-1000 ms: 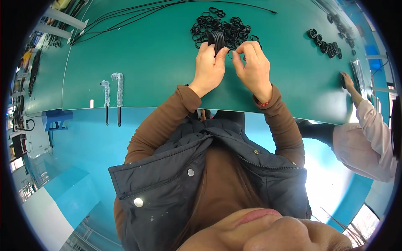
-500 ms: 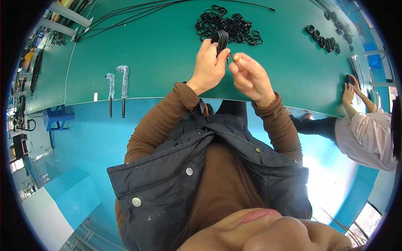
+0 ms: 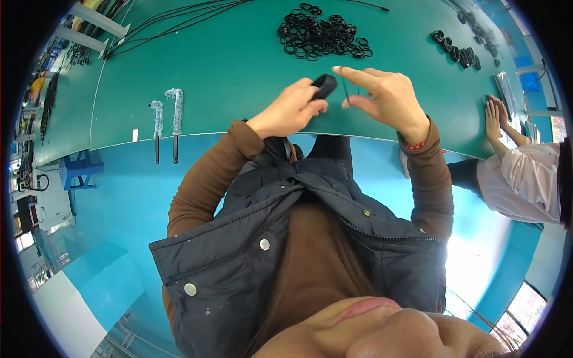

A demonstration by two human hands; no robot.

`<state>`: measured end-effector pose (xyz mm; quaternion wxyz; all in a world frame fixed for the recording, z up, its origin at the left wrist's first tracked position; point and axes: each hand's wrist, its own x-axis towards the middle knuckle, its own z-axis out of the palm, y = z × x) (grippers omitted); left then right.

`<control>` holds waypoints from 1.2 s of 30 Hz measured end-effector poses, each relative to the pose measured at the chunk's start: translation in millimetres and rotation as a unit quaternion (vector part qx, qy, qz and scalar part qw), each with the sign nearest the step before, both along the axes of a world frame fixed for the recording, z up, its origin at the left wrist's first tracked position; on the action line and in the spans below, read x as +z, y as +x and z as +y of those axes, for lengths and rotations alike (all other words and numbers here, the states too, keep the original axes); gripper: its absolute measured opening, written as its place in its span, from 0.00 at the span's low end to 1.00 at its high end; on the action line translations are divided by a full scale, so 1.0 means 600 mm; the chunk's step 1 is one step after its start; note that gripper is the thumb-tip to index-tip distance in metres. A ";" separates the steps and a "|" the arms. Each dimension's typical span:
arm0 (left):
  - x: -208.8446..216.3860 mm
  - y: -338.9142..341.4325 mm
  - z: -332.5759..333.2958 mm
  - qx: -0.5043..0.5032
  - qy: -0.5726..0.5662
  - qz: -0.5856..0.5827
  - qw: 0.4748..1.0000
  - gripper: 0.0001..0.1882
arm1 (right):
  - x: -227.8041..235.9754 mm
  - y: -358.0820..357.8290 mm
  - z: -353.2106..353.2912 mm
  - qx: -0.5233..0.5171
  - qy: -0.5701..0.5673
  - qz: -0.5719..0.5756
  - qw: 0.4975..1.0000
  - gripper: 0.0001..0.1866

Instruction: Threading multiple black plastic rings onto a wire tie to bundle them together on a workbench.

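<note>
My left hand (image 3: 289, 108) is closed around a small coil of black cable (image 3: 325, 85) above the near part of the green table. To its right, my right hand (image 3: 388, 98) has thumb and forefinger spread apart. A thin black band (image 3: 346, 89) looks stretched between those fingertips, a little apart from the coil. Beyond both hands lies a heap of small black loops (image 3: 325, 37); their exact kind is hard to make out.
Several coiled black cables (image 3: 456, 52) sit in a row at the right. Two plastic-wrapped tools with black handles (image 3: 175, 119) lie across the near edge at the left. Long black cables (image 3: 173, 27) run along the far left. A co-worker's hands (image 3: 496, 119) rest at the far right.
My right hand has moved right, its thumb and forefinger spreading with the thin band between them. My left hand has lowered and tilted the coil. The co-worker's hands have shifted too.
</note>
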<state>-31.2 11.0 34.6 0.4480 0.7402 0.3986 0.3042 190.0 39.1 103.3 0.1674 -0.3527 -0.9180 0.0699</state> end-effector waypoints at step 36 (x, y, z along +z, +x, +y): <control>0.023 0.009 -0.029 -0.022 -0.255 -0.284 0.924 0.13 | -0.074 -0.068 -0.014 -0.016 -0.432 0.402 0.808 0.18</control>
